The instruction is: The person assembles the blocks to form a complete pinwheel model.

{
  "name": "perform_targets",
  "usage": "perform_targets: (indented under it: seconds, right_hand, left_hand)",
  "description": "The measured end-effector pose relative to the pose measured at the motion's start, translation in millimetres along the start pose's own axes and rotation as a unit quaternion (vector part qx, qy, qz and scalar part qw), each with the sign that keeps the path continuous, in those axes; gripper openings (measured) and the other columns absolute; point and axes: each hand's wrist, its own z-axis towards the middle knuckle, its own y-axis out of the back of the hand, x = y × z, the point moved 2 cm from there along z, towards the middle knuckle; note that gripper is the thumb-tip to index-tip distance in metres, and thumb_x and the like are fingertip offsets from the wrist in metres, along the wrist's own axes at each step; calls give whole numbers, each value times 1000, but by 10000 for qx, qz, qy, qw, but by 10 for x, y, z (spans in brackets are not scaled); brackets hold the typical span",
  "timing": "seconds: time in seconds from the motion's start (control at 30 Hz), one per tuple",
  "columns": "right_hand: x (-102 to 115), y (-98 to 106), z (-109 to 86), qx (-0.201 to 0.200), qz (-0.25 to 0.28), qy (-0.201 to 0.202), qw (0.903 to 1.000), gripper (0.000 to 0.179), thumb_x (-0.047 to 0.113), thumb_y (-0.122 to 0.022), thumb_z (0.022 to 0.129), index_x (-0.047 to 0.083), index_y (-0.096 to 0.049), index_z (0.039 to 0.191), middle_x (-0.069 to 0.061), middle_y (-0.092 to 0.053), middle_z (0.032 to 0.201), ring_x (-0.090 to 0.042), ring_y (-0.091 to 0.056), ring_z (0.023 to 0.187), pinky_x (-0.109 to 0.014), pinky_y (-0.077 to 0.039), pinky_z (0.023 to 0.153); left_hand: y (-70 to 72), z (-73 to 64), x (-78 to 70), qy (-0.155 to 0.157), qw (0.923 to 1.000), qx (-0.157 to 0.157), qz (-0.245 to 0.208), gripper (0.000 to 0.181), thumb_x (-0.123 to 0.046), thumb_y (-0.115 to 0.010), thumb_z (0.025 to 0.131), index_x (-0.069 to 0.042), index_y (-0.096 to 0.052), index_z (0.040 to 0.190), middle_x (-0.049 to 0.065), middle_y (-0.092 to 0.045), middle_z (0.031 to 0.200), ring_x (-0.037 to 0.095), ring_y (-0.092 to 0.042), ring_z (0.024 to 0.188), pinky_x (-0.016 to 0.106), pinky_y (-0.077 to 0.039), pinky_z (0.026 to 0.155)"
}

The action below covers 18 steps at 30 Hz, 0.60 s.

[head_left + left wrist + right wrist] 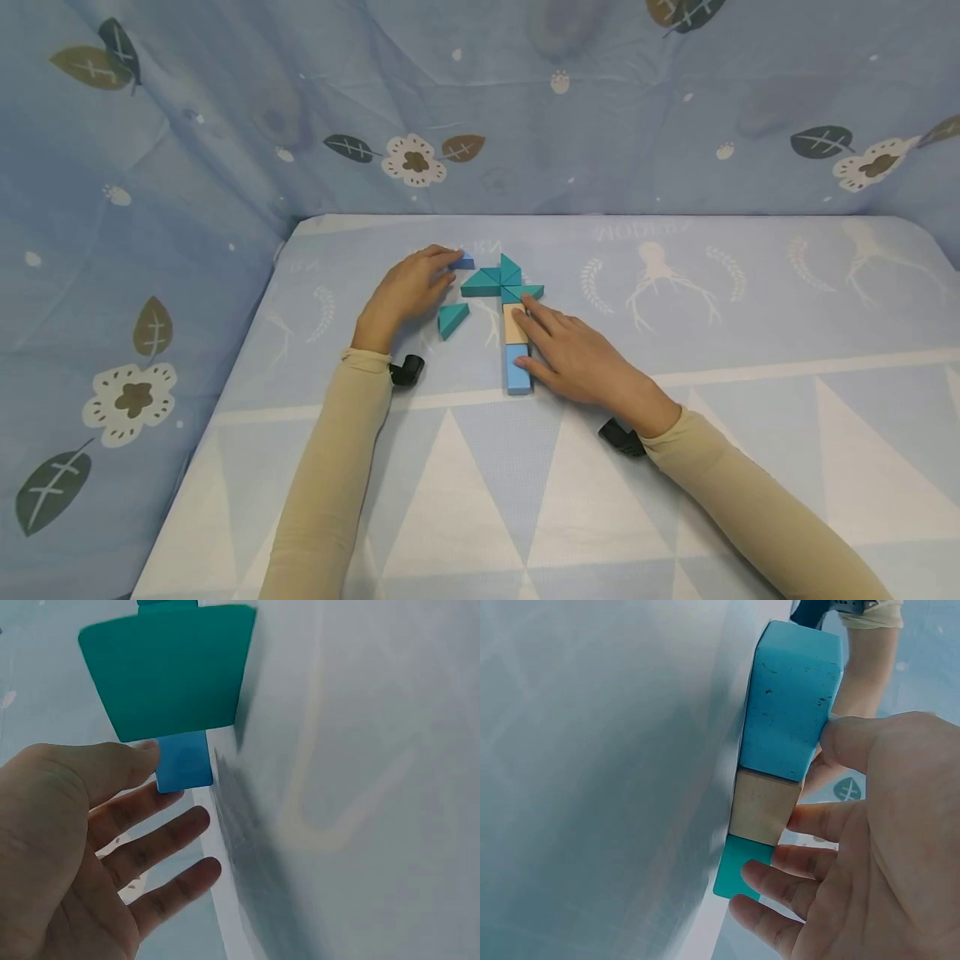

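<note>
Between thumb and index finger, my left hand (pixel 407 287) pinches a small blue triangular block (pixel 466 262); in the left wrist view the blue block (pixel 185 763) shows beside the thumb, its other fingers spread. A loose teal triangular block (pixel 453 318) lies near that hand. Several teal triangular blocks (pixel 481 285) meet in a pinwheel, above a column of a wooden block (pixel 512 330) and a light blue block (pixel 517 377). My right hand (pixel 576 357) lies along the column's right side with loosely extended fingers. Its thumb touches the light blue block (pixel 787 705), its fingertips the wooden and teal ones.
A pale blue and white patterned cloth (pixel 705 492) covers the table. Blue floral fabric (pixel 600 117) hangs behind and at the left. Black wrist devices (pixel 407 371) sit at both cuffs.
</note>
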Motion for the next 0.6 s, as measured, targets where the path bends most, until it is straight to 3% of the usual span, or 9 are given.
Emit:
perform_targets:
  seconds: [0.27,0.6]
  right_hand:
    - [6,11,3,26,31,-19,10000,69,43,-50,101,3,-28,154,-18,-18,162,-36,-35,143,-51,-37,110]
    - [-1,-1,7,15,21,9,10000,69,43,-49,101,4,-28,154,-17,-18,162,-35,-35,143,-51,-38,110]
  left_hand:
    - [31,-5,-44,71,10000,19,-37,42,-21,-57,99,-11,-55,140,9,-57,139,27,-54,126,44,-42,107]
    - [236,-110,-35,478,9953,782,-315,41,-25,-66,94,-12,-63,132,9,-62,133,27,-58,120,44,-47,101]
